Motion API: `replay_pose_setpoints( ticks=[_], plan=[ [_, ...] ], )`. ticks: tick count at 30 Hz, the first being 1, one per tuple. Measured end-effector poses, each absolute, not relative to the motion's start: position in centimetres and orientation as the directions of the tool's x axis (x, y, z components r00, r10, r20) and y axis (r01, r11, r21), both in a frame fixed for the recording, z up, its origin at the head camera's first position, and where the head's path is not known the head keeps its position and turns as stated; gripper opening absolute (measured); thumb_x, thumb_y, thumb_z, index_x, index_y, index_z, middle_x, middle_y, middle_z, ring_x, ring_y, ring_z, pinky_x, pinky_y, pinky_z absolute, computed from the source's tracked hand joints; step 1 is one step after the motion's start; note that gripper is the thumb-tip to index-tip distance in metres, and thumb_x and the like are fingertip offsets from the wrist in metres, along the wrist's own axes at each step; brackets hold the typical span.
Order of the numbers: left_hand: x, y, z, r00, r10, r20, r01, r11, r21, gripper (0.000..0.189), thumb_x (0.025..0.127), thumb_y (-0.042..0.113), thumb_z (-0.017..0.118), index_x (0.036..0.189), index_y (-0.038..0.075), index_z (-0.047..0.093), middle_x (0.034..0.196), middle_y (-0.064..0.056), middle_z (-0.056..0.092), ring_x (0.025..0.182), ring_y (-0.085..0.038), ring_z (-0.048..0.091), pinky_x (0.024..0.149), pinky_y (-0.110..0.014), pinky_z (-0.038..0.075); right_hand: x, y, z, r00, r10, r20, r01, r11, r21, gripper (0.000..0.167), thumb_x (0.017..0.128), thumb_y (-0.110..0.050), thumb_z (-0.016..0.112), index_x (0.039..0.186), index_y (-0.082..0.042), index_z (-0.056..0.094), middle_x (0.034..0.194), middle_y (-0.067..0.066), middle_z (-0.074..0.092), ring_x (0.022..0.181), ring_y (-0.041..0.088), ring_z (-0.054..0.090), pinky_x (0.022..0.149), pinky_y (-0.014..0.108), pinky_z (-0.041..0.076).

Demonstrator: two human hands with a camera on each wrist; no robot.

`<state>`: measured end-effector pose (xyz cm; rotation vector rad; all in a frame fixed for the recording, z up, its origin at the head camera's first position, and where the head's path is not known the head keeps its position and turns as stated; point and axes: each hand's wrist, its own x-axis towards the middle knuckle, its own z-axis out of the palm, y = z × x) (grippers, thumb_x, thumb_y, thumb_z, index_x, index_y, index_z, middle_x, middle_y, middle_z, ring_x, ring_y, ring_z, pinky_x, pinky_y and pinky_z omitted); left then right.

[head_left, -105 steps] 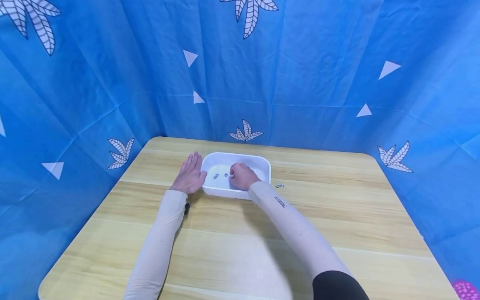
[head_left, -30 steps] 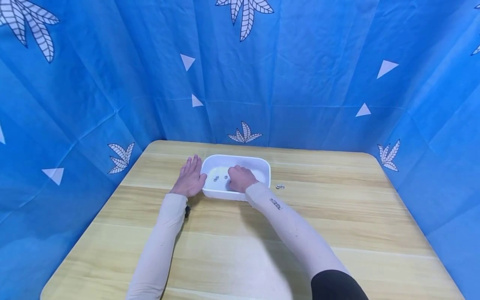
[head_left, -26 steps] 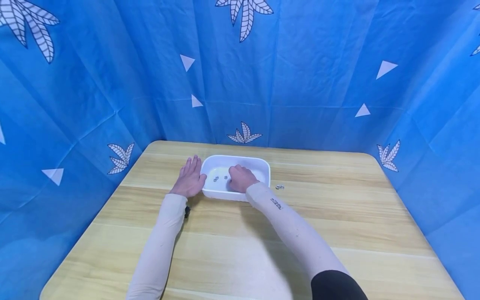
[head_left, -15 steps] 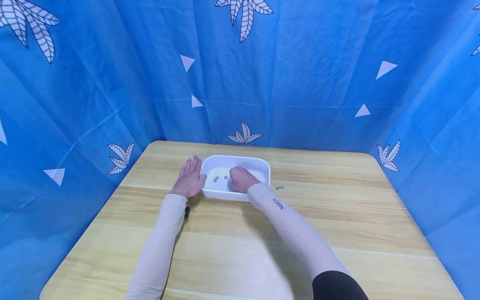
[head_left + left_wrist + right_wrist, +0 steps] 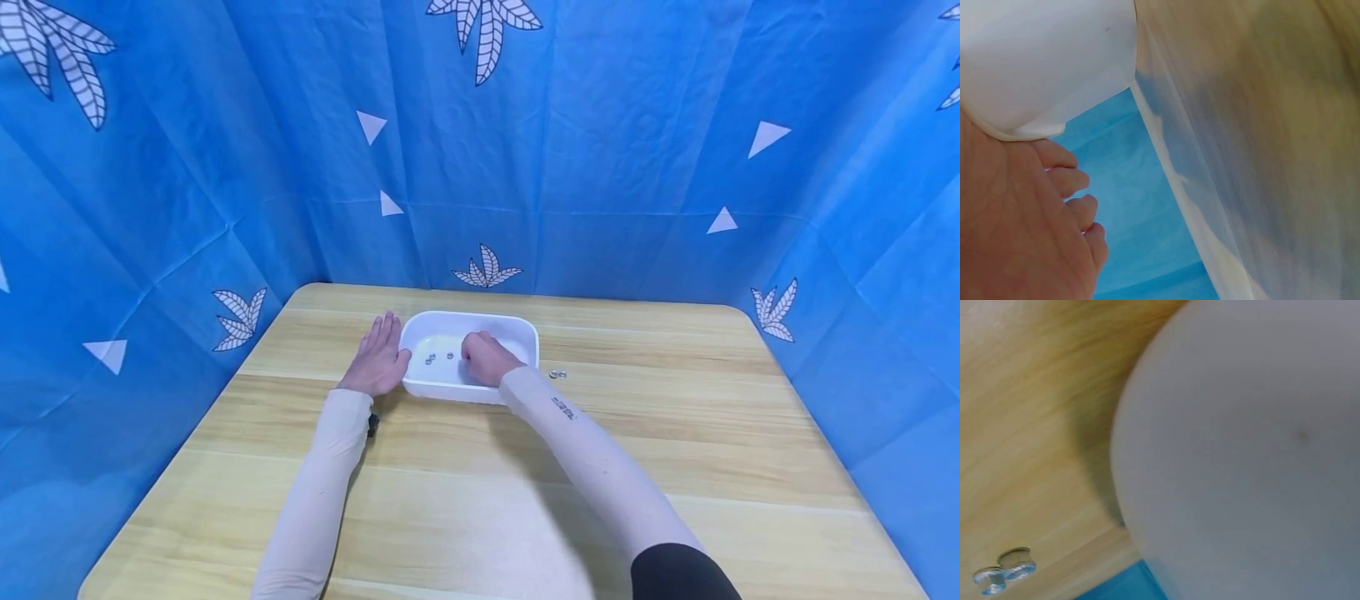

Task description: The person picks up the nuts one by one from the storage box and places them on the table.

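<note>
A white plastic tub (image 5: 442, 390) sits near the back of the table. My left hand (image 5: 375, 358) lies against its left end, fingers extended, thumb at the rim; in the left wrist view the palm (image 5: 1016, 219) touches the tub's outer wall (image 5: 1047, 62). My right hand (image 5: 487, 358) reaches over the front rim into the tub with curled fingers. Its fingertips are hidden, so I cannot see whether they pinch anything. Three small metal nuts (image 5: 450, 356) lie on the tub floor to its left. The tub wall (image 5: 1254, 444) fills much of the right wrist view.
Two metal flange nuts (image 5: 1016, 562) lie side by side on the wooden table (image 5: 675, 433), just right of the tub. A blue patterned curtain (image 5: 615, 167) surrounds the table's back and sides.
Over the last second my right hand shifts slightly right within the tub. A shiny bit seen at its fingertips 3.5 seconds ago is out of sight. The left hand stays in place.
</note>
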<state>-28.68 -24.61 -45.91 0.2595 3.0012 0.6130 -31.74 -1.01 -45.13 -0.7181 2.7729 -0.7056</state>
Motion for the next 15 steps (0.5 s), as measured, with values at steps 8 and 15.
replay_pose_setpoints(
  ticks=[8, 15],
  plan=[
    [-28.7, -24.6, -45.9, -0.983, 0.179, -0.034, 0.151, 0.906, 0.396, 0.071, 0.108, 0.033, 0.026, 0.163, -0.004, -0.001, 0.174, -0.020, -0.009, 0.162, -0.039, -0.010, 0.133, -0.057, 0.001, -31.9, -0.4, -45.0, -0.869, -0.489, -0.072, -0.384, 0.759, -0.526, 0.024, 0.095, 0.001, 0.063, 0.116, 0.000, 0.076, 0.123, 0.015, 0.075, 0.119, 0.027, 0.069, 0.108, 0.038, 0.055],
    [-28.8, -24.6, -46.0, -0.984, 0.180, -0.007, 0.164, 0.910, 0.381, 0.071, 0.108, 0.032, 0.027, 0.163, -0.006, 0.002, 0.174, -0.022, -0.004, 0.162, -0.042, -0.005, 0.132, -0.059, 0.004, -32.0, 0.1, -44.9, -0.870, -0.490, -0.052, -0.390, 0.749, -0.536, 0.020, 0.094, 0.000, 0.067, 0.111, 0.000, 0.078, 0.119, 0.013, 0.077, 0.117, 0.026, 0.070, 0.107, 0.037, 0.056]
  ],
)
